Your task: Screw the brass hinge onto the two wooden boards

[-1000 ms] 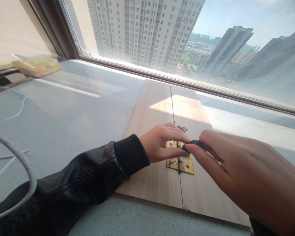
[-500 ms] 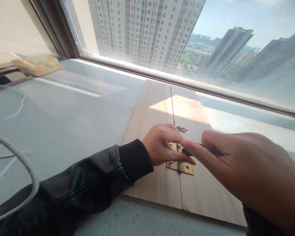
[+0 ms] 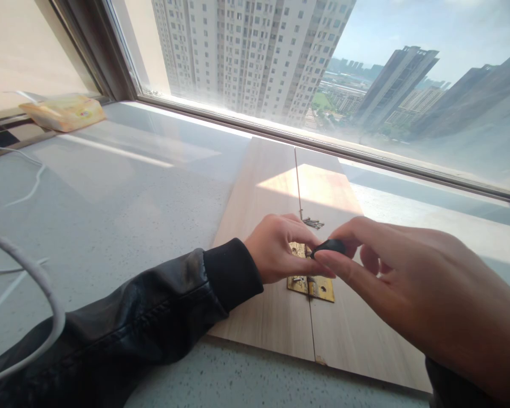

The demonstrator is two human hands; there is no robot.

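Right fingers (image 3: 340, 266) clamped on a small black handle (image 3: 331, 246), left fingers (image 3: 300, 264) curled near its tip, presumably steadying it (left grip: cannot tell), above the brass-coloured metal hinge (image 3: 316, 291) straddling two pale wooden boards (image 3: 267, 320), loose silvery screws (image 3: 312, 222) just beyond.

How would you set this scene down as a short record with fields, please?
Left hand: over the hinge, fingertips near the black handle; grip unclear
Right hand: pinching the black handle between thumb and fingers
Hinge: brass-coloured, lying across the seam, partly hidden by the hands
Screws: small pile beyond the hinge
Wooden boards: two, side by side on the speckled surface
Background: window, tall buildings outside
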